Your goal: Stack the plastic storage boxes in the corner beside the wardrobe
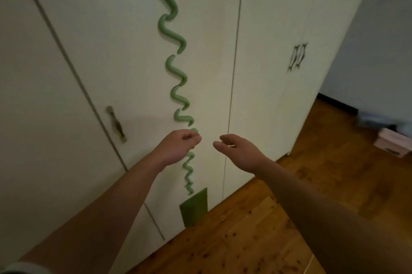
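A tall white wardrobe (111,50) fills most of the view. Both my arms reach out in front of it. My left hand (178,146) hangs with its fingers loosely curled and holds nothing. My right hand (238,151) is beside it, fingers relaxed and slightly bent, also empty. At the far right edge, on the floor past the wardrobe's end, a pale pink box (392,143) lies partly cut off by the frame, with a blurred grey thing (376,121) behind it. I cannot tell whether these are the storage boxes.
A wavy green strip (171,66) runs down the wardrobe front to a green block (194,206) at the floor. Dark handles sit on the left door (116,124) and on the right doors (297,56). Wooden floor (278,218) spreads to the right; a grey wall (379,39) stands beyond.
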Available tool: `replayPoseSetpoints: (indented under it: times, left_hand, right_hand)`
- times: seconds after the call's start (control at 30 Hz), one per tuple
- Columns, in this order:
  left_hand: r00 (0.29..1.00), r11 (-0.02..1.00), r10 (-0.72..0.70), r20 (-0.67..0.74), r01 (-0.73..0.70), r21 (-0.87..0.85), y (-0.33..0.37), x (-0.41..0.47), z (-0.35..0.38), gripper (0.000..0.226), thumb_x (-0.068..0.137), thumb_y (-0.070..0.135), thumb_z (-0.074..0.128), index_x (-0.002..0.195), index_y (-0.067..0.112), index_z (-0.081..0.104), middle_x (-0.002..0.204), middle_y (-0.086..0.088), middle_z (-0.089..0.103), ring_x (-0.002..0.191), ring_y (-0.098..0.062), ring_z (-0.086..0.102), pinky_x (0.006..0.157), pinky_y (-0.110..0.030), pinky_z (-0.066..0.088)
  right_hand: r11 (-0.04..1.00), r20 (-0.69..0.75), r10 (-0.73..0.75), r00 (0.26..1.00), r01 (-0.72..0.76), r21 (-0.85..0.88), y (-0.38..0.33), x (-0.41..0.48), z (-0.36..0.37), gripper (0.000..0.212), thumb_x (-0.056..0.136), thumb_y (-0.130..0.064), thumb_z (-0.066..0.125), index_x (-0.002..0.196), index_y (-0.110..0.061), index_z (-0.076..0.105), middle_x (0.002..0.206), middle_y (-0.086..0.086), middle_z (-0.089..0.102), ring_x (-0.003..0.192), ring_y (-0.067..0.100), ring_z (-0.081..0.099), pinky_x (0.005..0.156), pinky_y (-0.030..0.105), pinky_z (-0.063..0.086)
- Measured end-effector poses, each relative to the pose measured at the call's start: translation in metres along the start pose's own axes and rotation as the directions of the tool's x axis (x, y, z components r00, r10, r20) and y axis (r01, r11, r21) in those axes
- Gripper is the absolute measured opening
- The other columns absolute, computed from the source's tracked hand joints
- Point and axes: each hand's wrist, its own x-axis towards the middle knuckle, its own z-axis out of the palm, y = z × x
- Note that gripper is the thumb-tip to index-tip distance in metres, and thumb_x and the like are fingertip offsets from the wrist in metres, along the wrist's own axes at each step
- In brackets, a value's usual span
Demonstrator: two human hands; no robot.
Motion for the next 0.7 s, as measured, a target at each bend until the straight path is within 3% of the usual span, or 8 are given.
replayPoseSetpoints:
  times: [0.1, 0.27, 0.7]
  left_hand:
    - [0.998, 1.000, 0.016, 0.060, -0.017, 0.005, 0.028, 0.025, 0.038, 0.029, 0.089, 0.047, 0.055, 0.109, 0.031, 0.066, 0.101, 0.010, 0.068, 0.096, -0.006, 0.062, 0.080, -0.027, 0.048]
    - [0.985, 0.997, 0.063, 0.162, -0.069, 0.030, 0.071, 0.065, 0.104, 0.028, 0.087, 0.049, 0.055, 0.108, 0.034, 0.065, 0.101, 0.016, 0.067, 0.094, -0.001, 0.062, 0.077, -0.024, 0.046]
    - [0.932, 0.985, 0.151, 0.330, -0.171, 0.035, 0.166, 0.137, 0.243, 0.031, 0.091, 0.046, 0.053, 0.113, 0.028, 0.065, 0.106, 0.012, 0.066, 0.097, -0.003, 0.062, 0.080, -0.026, 0.045]
  right_hand:
    - [0.998, -0.061, 0.055, 0.997, -0.056, -0.002, 0.032, -0.002, -0.039, 0.064, 0.089, -0.060, 0.050, 0.140, -0.023, 0.046, 0.137, -0.001, 0.053, 0.120, 0.015, 0.051, 0.093, 0.027, 0.037]
    - [0.988, -0.148, 0.151, 0.977, -0.146, 0.043, 0.087, -0.004, -0.107, 0.063, 0.090, -0.059, 0.049, 0.141, -0.022, 0.044, 0.139, 0.001, 0.051, 0.123, 0.018, 0.049, 0.096, 0.031, 0.040]
    - [0.957, -0.275, 0.274, 0.922, -0.233, 0.174, 0.190, -0.018, -0.230, 0.065, 0.089, -0.061, 0.050, 0.143, -0.024, 0.041, 0.141, 0.000, 0.049, 0.122, 0.018, 0.049, 0.089, 0.030, 0.043]
